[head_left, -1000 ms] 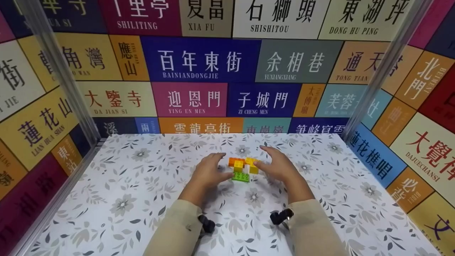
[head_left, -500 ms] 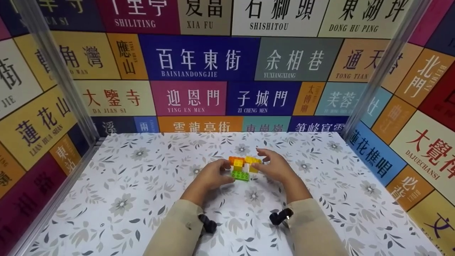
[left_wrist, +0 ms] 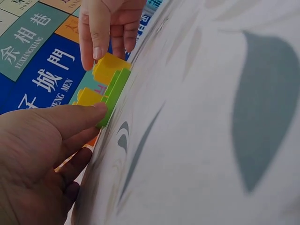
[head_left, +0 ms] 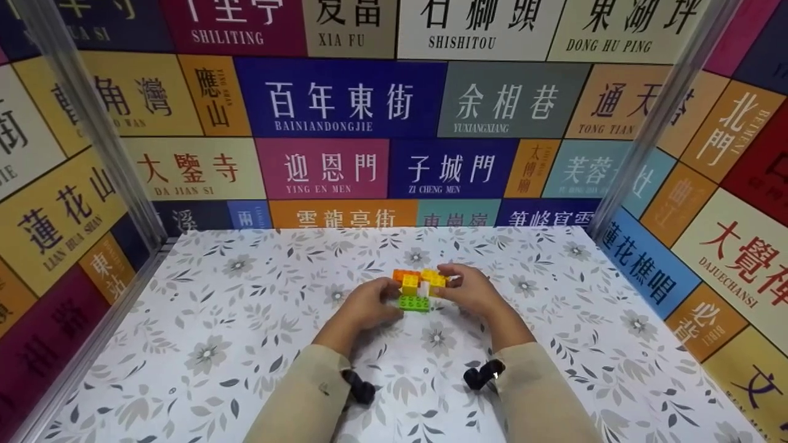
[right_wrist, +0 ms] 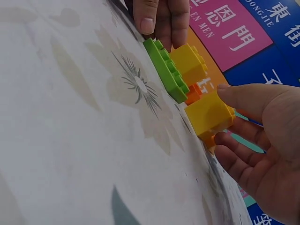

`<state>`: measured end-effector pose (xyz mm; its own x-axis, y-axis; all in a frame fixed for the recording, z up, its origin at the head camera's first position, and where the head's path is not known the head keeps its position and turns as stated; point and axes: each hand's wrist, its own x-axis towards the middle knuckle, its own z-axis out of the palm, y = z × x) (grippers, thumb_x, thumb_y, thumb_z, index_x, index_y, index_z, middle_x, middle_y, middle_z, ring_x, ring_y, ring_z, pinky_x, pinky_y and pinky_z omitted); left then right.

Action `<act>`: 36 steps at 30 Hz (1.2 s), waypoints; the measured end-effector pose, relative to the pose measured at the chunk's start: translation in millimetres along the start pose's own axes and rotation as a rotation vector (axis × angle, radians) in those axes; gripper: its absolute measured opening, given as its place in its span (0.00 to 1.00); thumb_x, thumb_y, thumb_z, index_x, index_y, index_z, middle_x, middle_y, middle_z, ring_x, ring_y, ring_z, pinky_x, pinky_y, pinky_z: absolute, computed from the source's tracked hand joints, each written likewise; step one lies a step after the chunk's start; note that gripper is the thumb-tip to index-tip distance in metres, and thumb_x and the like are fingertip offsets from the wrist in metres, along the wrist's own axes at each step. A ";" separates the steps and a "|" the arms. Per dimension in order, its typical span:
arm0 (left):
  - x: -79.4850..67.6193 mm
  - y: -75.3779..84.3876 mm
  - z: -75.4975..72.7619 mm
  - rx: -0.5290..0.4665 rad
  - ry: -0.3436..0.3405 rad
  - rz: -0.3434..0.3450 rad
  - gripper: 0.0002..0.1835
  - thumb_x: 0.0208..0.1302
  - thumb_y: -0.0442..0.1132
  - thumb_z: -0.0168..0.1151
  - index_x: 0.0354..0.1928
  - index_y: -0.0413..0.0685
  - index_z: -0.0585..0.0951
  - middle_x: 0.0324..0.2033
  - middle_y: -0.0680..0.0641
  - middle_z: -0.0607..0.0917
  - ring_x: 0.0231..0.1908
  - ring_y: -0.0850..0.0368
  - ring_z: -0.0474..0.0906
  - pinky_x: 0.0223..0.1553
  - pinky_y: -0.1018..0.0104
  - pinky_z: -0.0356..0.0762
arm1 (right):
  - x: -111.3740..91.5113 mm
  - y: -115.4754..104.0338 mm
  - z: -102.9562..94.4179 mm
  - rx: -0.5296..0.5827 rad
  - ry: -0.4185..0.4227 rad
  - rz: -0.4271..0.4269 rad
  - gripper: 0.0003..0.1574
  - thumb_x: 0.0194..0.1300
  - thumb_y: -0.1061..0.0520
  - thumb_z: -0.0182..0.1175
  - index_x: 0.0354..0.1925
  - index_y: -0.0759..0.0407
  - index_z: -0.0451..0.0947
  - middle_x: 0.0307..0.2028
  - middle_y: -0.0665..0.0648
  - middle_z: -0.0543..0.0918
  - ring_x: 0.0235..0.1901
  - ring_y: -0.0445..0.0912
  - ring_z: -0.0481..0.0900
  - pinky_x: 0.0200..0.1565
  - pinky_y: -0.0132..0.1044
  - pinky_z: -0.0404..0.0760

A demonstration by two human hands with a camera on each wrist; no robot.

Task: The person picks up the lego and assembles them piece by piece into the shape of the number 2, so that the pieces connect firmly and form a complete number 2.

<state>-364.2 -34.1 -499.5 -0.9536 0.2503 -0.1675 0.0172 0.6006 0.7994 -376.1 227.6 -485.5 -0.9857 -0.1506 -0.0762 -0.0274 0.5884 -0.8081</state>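
Several toy building bricks lie close together on the table: a green brick (head_left: 414,303) in front, a yellow brick (head_left: 410,284) behind it, an orange brick (head_left: 403,274) farther back and another yellow brick (head_left: 435,280) at the right. My left hand (head_left: 368,303) is at the left side of the group; its thumb (left_wrist: 96,110) is against the end of the green brick, with the fingers bent round behind. On the right, my right hand (head_left: 471,294) pinches the right-hand yellow brick (right_wrist: 209,115) between thumb and fingers. Something white shows between the bricks, its kind unclear.
A white cloth with a grey leaf and flower pattern covers the table (head_left: 215,320). Panels with coloured signs (head_left: 345,98) enclose the back and both sides. Black wrist cameras (head_left: 360,387) sit at the sleeve cuffs.
My left hand has moved in from the left, its fingers bending round the bricks. My right hand has drawn its fingers in on the right-hand yellow brick. The bricks have hardly moved.
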 end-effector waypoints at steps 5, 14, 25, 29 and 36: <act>-0.5 -0.8 3.5 0.028 0.039 0.038 0.28 0.60 0.41 0.81 0.63 0.60 0.82 0.53 0.57 0.88 0.58 0.55 0.82 0.71 0.51 0.76 | 0.6 0.5 1.1 0.014 -0.001 0.038 0.36 0.70 0.52 0.73 0.73 0.47 0.77 0.67 0.55 0.83 0.61 0.52 0.81 0.50 0.40 0.85; -1.9 1.0 8.2 0.040 0.090 0.044 0.25 0.60 0.39 0.81 0.59 0.58 0.83 0.49 0.57 0.88 0.53 0.56 0.82 0.66 0.52 0.78 | 1.3 1.3 4.4 -0.011 -0.010 0.048 0.30 0.70 0.55 0.72 0.69 0.46 0.81 0.65 0.56 0.85 0.62 0.52 0.84 0.55 0.42 0.86; -4.6 3.2 5.6 0.016 0.070 0.026 0.23 0.61 0.39 0.80 0.58 0.57 0.85 0.46 0.56 0.88 0.49 0.56 0.81 0.62 0.54 0.80 | 1.1 -5.0 3.7 -0.006 -0.006 0.097 0.28 0.70 0.54 0.71 0.67 0.42 0.82 0.62 0.56 0.86 0.59 0.52 0.84 0.50 0.39 0.84; -4.8 2.8 3.0 -0.013 0.046 -0.003 0.23 0.60 0.37 0.80 0.57 0.57 0.85 0.46 0.56 0.87 0.49 0.55 0.81 0.62 0.54 0.81 | 0.6 -6.0 2.8 -0.003 -0.010 0.097 0.28 0.71 0.54 0.70 0.67 0.43 0.82 0.60 0.57 0.86 0.56 0.51 0.83 0.48 0.38 0.83; -6.5 -0.6 -4.7 -0.020 0.029 -0.017 0.24 0.58 0.38 0.80 0.57 0.59 0.85 0.47 0.56 0.87 0.50 0.55 0.82 0.62 0.54 0.80 | -1.9 -10.2 1.6 0.031 -0.014 0.059 0.26 0.71 0.53 0.71 0.66 0.42 0.83 0.59 0.58 0.86 0.55 0.52 0.84 0.48 0.39 0.85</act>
<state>-359.4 -39.7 -496.1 -0.9620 0.2179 -0.1648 -0.0048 0.5895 0.8077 -373.7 220.6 -478.1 -0.9830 -0.1273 -0.1321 0.0360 0.5722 -0.8194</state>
